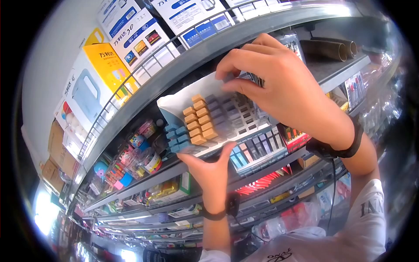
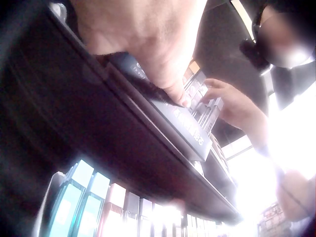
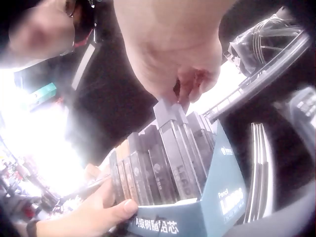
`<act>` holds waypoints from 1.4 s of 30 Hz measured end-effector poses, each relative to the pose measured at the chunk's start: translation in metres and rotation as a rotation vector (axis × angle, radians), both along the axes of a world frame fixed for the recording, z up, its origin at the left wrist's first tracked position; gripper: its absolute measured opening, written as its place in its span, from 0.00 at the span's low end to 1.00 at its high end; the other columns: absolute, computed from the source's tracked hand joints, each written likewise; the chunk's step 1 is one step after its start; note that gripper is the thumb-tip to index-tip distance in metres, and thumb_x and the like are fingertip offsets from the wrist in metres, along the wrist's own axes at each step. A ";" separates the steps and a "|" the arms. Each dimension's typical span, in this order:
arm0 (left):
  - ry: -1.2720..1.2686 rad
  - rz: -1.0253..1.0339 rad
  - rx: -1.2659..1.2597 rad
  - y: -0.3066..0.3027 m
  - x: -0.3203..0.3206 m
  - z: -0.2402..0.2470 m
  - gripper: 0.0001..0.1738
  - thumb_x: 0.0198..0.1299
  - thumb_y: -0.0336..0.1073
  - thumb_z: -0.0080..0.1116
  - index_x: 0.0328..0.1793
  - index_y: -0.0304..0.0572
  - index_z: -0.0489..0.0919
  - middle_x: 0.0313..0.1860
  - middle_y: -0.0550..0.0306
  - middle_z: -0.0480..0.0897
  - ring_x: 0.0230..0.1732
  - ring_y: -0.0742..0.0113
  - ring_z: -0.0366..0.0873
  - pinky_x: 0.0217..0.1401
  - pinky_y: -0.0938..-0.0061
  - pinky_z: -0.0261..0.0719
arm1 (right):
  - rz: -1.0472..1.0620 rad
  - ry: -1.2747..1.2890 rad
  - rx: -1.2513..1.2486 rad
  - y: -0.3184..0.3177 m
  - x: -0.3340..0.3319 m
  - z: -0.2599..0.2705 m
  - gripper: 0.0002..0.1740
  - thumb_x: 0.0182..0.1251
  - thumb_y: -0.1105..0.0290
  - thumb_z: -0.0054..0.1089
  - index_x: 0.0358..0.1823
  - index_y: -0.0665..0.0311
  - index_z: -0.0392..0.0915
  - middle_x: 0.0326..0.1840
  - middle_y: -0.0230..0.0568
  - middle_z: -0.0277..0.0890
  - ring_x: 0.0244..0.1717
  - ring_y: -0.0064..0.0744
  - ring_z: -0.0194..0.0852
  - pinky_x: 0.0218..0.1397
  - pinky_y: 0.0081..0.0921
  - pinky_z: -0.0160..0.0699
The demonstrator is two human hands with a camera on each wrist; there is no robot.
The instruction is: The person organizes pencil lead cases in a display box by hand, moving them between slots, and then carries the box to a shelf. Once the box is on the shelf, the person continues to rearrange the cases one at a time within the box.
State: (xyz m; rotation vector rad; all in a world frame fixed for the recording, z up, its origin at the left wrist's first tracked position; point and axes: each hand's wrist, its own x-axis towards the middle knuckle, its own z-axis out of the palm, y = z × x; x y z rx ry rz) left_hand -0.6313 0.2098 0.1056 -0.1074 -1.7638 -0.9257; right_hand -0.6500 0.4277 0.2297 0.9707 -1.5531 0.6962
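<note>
A blue-and-white cardboard display box (image 3: pixel 222 182) of pencil leads is tilted toward me at the shelf. Rows of slim lead cases stand in it: blue (image 1: pixel 176 139), orange (image 1: pixel 198 120) and grey-purple (image 1: pixel 216 111), the last blurred in the head view. My left hand (image 1: pixel 207 172) grips the box at its front, thumb over the rim in the right wrist view. My right hand (image 1: pixel 279 81) is over the back of the box with fingers bent. Its fingertips are right at the tops of grey cases (image 3: pixel 173 123) in the right wrist view; I cannot tell whether they pinch one.
Another box of lead cases (image 1: pixel 257 148) sits on the shelf below and to the right. Jars of small colourful goods (image 1: pixel 139 157) stand to the left. Above runs a wire rail (image 1: pixel 146 63) with kettle boxes (image 1: pixel 104 65) behind it. Brown rolls (image 1: pixel 325 49) lie at the upper right.
</note>
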 end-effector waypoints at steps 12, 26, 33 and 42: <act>0.003 -0.066 -0.033 -0.004 0.001 0.000 0.64 0.44 0.48 0.90 0.77 0.26 0.57 0.68 0.36 0.74 0.68 0.48 0.73 0.73 0.59 0.69 | 0.009 0.007 -0.050 0.003 0.007 -0.001 0.10 0.58 0.77 0.76 0.42 0.64 0.88 0.45 0.38 0.88 0.46 0.39 0.79 0.53 0.31 0.79; 0.074 -0.040 -0.122 -0.011 -0.006 -0.002 0.62 0.43 0.48 0.91 0.74 0.28 0.59 0.65 0.38 0.76 0.62 0.50 0.77 0.67 0.59 0.75 | 0.051 0.186 0.016 0.036 0.069 -0.038 0.17 0.58 0.84 0.70 0.49 0.67 0.80 0.42 0.54 0.84 0.41 0.39 0.75 0.46 0.34 0.74; 0.106 -0.073 -0.116 -0.012 -0.009 -0.002 0.58 0.43 0.48 0.91 0.69 0.29 0.61 0.60 0.40 0.79 0.58 0.52 0.79 0.64 0.60 0.77 | 0.032 0.165 0.001 0.023 0.059 -0.056 0.24 0.47 0.77 0.84 0.48 0.53 0.87 0.46 0.32 0.87 0.41 0.37 0.75 0.43 0.29 0.72; 0.132 -0.073 -0.130 -0.014 -0.013 -0.004 0.57 0.45 0.49 0.90 0.68 0.27 0.61 0.58 0.38 0.81 0.55 0.52 0.82 0.61 0.61 0.80 | 0.101 0.317 0.010 0.041 0.070 -0.071 0.27 0.64 0.77 0.75 0.62 0.52 0.74 0.53 0.49 0.84 0.44 0.42 0.76 0.44 0.33 0.74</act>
